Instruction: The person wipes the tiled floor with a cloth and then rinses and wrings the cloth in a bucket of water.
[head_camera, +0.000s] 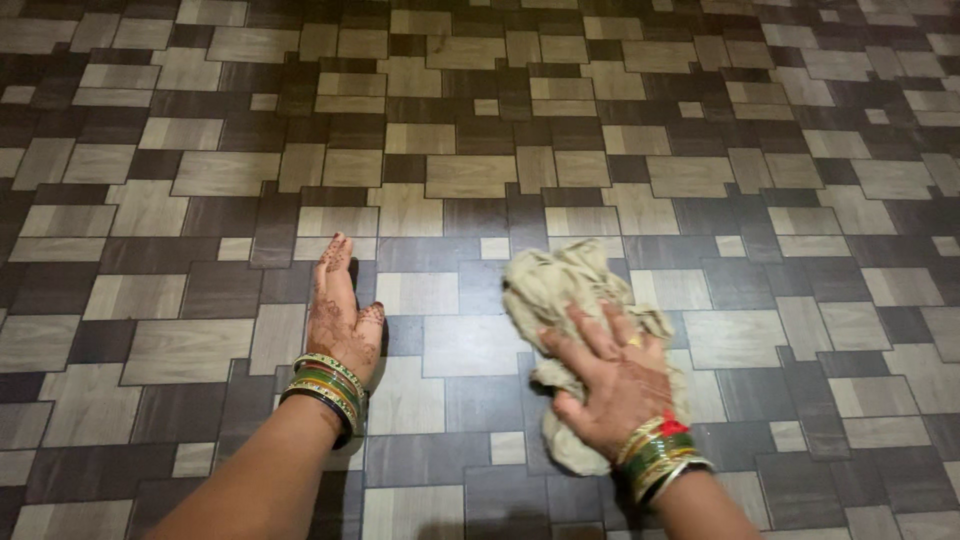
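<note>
Your right hand (610, 385) presses flat, fingers spread, on a crumpled beige cloth (570, 300) that lies on the tiled floor (200, 150); the grip is open, not closed around it. Your left hand (342, 315) rests open on the floor beside, well apart from the cloth. Coloured bangles (325, 392) sit on both wrists.

Beige cloth (560, 300), brown-and-grey patchwork floor tiles (470, 175), green-gold bangles (325, 388)
</note>
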